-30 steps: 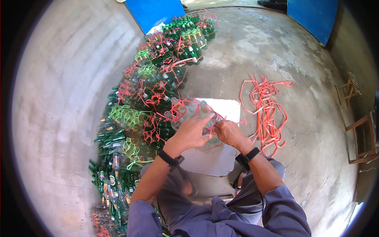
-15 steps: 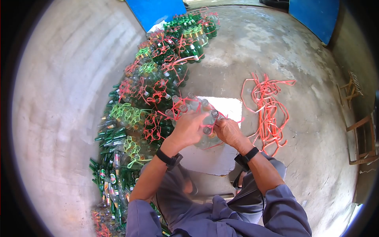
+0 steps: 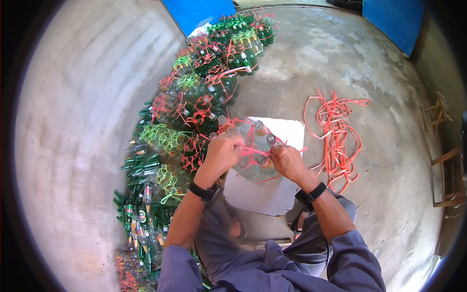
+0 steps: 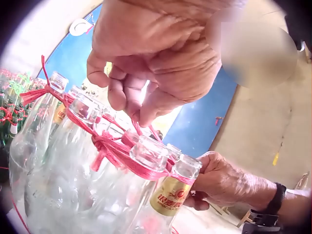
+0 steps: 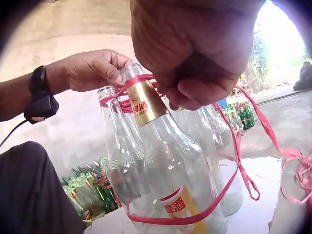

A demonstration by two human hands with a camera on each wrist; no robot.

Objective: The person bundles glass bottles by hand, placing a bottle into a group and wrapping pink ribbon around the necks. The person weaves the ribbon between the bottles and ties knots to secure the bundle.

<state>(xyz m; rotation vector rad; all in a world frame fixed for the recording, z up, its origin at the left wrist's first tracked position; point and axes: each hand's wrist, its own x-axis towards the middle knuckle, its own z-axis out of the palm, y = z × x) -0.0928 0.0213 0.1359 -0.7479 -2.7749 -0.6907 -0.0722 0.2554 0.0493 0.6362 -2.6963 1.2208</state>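
Clear glass bottles (image 3: 262, 141) stand in a tight bundle before me, their necks laced together with pink-red plastic strip (image 5: 173, 220). My left hand (image 3: 223, 153) is over the left side of the bundle. Its thumb and fingertip pinch the strip (image 4: 134, 161) just above the bottle mouths. At the right side, my right hand (image 3: 290, 165) is curled at a bottle neck, gripping the strip beside it. One neck bears a gold label (image 4: 169, 196). The bundle rests on a white board (image 3: 262, 197) between my knees.
Many green and clear bottles (image 3: 194, 107), several groups tied with red or green strip, line the wall on the left. A heap of loose red strips (image 3: 335, 131) lies on the floor to the right. Wooden furniture (image 3: 447, 180) stands by the right wall.
My left hand has drawn back to the left from the middle of the bundle, with strip stretched between the hands. My right hand stays at the right-hand necks.
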